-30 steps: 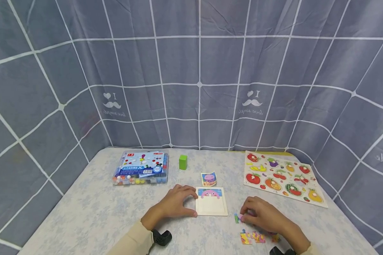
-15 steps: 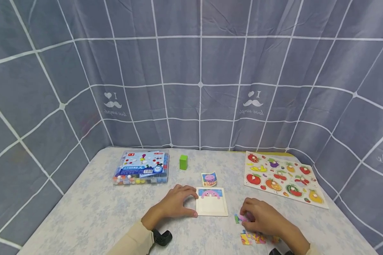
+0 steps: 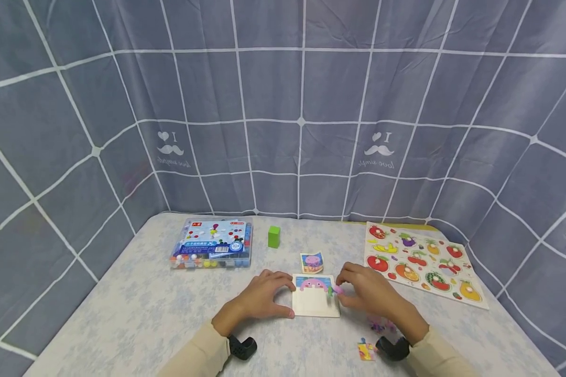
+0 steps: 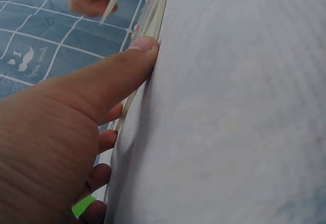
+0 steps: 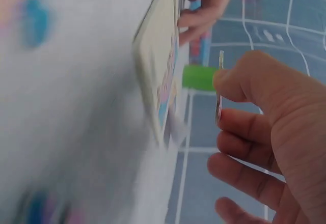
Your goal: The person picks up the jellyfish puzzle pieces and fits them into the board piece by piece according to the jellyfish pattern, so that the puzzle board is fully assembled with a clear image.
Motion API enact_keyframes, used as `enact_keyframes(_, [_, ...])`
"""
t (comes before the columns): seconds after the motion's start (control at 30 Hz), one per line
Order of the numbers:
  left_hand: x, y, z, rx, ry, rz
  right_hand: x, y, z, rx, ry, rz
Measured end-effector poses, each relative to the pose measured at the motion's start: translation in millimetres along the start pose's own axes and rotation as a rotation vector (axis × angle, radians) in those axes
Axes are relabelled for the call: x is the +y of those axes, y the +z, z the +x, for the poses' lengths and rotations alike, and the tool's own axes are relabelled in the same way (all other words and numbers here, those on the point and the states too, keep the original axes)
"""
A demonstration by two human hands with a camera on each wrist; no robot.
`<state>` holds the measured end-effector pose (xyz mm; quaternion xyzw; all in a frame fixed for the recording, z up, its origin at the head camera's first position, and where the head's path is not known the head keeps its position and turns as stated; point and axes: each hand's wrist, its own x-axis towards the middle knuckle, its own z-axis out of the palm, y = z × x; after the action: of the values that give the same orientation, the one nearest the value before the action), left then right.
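Note:
A small square wooden puzzle board (image 3: 316, 308) lies at the middle of the table, with a strip of blue and pink picture along its far part. My left hand (image 3: 263, 297) touches the board's left edge; its thumb (image 4: 145, 46) is at the near corner and the fingertips are farther up. My right hand (image 3: 370, 288) pinches a thin pink and green puzzle piece (image 3: 336, 290) between thumb and forefinger, over the board's right side. Seen edge-on in the right wrist view, that puzzle piece (image 5: 221, 61) is apart from the board.
Loose puzzle pieces, one yellow (image 3: 366, 351) and some purple-pink (image 3: 379, 323), lie near my right wrist. Behind the board is a picture card (image 3: 312, 263). Farther back are a green block (image 3: 274, 237), a plastic box (image 3: 212, 246) and a fruit puzzle board (image 3: 424, 262).
My right hand has lifted a pink and green piece from the loose ones and carried it left and away from me to the board. My left hand has stayed at the board's edge.

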<state>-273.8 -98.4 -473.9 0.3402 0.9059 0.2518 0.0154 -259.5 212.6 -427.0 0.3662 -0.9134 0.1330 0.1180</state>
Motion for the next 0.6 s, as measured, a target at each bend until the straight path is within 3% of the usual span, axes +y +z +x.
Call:
enact_keyframes(0.27, [-0.9, -0.1, 1.2, 0.002, 0.006, 0.000, -16, 26, 46.6, -0.073, -0.057, 0.046])
enact_keyframes(0.6, [-2.1, 1.0, -0.6, 0.019, 0.029, 0.007, -28, 38, 60.1, -0.158, -0.042, 0.038])
